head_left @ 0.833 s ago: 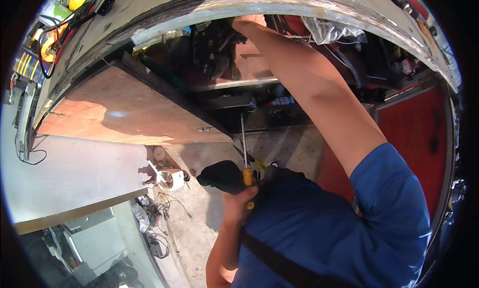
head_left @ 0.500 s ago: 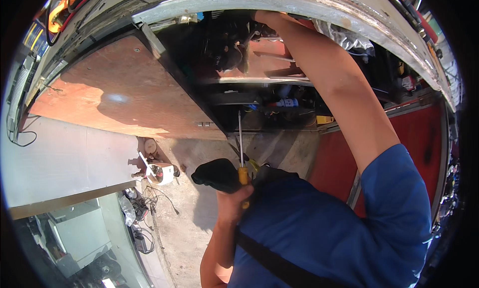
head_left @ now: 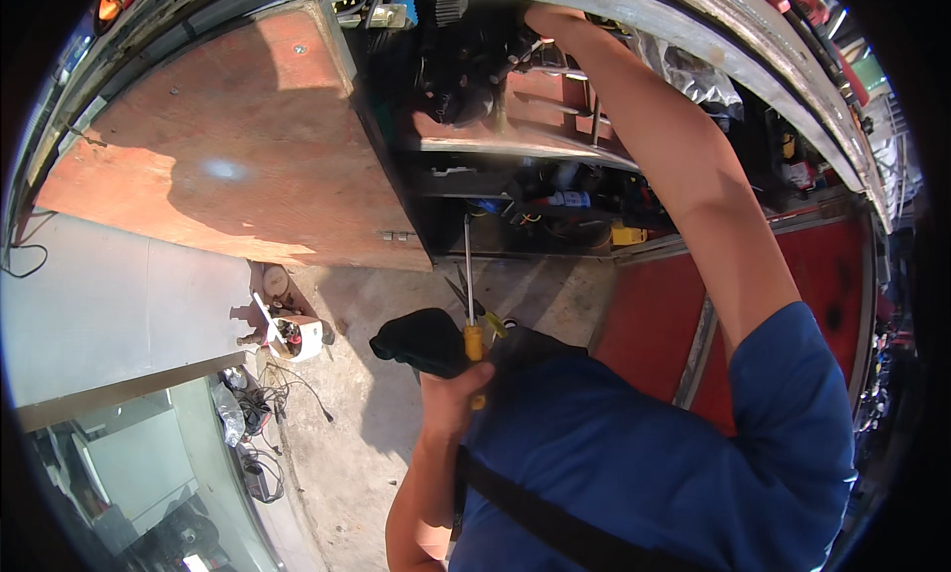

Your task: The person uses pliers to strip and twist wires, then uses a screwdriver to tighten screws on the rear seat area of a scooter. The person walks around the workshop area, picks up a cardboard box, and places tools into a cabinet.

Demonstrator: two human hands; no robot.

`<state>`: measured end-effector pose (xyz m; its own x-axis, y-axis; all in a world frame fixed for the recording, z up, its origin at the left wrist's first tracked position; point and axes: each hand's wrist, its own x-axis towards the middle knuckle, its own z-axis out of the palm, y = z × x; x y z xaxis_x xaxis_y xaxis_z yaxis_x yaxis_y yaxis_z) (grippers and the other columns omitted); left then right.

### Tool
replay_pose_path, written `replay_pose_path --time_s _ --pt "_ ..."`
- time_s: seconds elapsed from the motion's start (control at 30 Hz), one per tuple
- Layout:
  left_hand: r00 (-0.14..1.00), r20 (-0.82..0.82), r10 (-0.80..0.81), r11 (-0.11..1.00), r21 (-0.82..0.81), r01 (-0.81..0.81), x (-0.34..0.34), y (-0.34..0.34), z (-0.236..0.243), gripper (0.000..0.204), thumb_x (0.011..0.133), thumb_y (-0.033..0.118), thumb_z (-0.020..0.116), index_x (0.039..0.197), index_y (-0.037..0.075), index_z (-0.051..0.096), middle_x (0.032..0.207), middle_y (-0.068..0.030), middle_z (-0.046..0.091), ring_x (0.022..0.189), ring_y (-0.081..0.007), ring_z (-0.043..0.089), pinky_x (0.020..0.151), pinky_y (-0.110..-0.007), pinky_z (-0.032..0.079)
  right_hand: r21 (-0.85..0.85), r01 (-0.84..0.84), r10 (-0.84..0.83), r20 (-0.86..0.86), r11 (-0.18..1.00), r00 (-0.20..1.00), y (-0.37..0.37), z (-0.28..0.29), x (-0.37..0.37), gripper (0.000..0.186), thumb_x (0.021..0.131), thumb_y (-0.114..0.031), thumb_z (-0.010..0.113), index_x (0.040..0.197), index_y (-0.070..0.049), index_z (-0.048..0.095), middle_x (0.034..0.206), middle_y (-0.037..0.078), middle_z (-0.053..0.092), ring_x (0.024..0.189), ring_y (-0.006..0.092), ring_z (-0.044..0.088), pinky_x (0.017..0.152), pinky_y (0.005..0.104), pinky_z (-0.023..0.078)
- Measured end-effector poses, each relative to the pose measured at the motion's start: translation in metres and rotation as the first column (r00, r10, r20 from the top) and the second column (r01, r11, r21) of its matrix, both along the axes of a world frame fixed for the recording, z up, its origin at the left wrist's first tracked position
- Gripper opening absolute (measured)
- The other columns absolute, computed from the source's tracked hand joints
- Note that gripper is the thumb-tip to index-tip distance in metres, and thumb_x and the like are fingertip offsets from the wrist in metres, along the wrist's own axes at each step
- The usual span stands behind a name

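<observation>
My left hand (head_left: pixel 458 386) is closed around a long screwdriver (head_left: pixel 474 342), its yellow handle low and its metal shaft pointing toward the cabinet. A dark, rounded black item (head_left: pixel 424 340) is in or against the same hand; its kind is unclear. Just beyond the handle appears a tool with dark pointed jaws and yellow grips, probably pliers (head_left: pixel 495 324). My right arm stretches up into the open cabinet, where my right hand (head_left: pixel 555 19) sits among dark clutter on the upper shelf (head_left: pixel 555 146). Its fingers are hidden.
A reddish wooden door (head_left: pixel 238 166) swings out at the left, and red panels (head_left: pixel 649 319) stand at the right. The lower shelf holds a blue-and-white can (head_left: pixel 570 199) and a yellow box (head_left: pixel 628 236). On the floor lie a white container (head_left: pixel 299 338) and tangled cables (head_left: pixel 263 409).
The view has shifted a little, so the cabinet and door appear higher and turned. My left hand keeps the screwdriver and black item; my right hand stays at the upper shelf.
</observation>
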<state>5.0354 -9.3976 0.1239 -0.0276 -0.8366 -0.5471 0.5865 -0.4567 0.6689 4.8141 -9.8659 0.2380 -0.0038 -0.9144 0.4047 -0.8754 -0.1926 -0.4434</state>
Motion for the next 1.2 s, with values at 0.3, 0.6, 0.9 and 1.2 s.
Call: replay_pose_path --time_s 0.3,0.6,0.9,1.2 --pt "0.991 -0.08 -0.106 0.991 -0.095 0.098 -0.004 -0.011 0.012 0.04 0.073 0.004 0.083 0.11 -0.001 0.07 0.091 -0.0043 0.069 0.078 -0.0137 0.065 0.071 -0.026 0.05 0.016 -0.02 0.02 0.01 1.0 1.0 0.018 0.009 -0.01 0.033 0.095 -0.022 0.072 0.123 -0.004 0.072 0.113 0.013 0.076 0.106 0.0224 0.07 0.095 0.0356 0.054" --pt "0.875 -0.47 -0.118 0.974 -0.226 0.009 -0.021 -0.03 0.037 0.059 0.07 0.014 0.08 0.123 -0.001 0.061 0.11 -0.014 0.066 0.091 -0.0265 0.063 0.084 -0.036 0.05 0.208 -0.542 0.075 0.888 0.814 0.453 0.286 -0.025 -0.022 0.037 0.099 -0.016 0.074 0.128 0.004 0.063 0.113 0.01 0.072 0.104 0.0144 0.068 0.09 0.0284 0.055" --pt "0.944 0.222 -0.243 0.904 -0.301 0.303 -0.066 -0.058 0.063 0.05 0.076 0.0 0.086 0.121 0.0 0.064 0.11 -0.0053 0.067 0.1 -0.0151 0.065 0.088 -0.031 0.054 0.278 -0.531 -0.015 0.895 0.8 0.446 0.367 -0.029 -0.003 0.049 0.092 -0.02 0.084 0.125 -0.001 0.054 0.113 0.01 0.066 0.107 0.0166 0.063 0.094 0.0341 0.052" --pt "0.973 0.192 -0.129 0.927 -0.326 0.187 -0.071 -0.057 0.068 0.044 0.08 -0.004 0.081 0.12 -0.001 0.064 0.108 -0.0087 0.069 0.097 -0.0171 0.068 0.088 -0.03 0.055 0.4 -0.53 -0.377 0.913 0.748 0.157 0.352 -0.023 -0.023 0.052 0.085 -0.01 0.086 0.126 0.004 0.058 0.103 0.008 0.068 0.071 0.0086 0.058 0.059 0.0261 0.047"
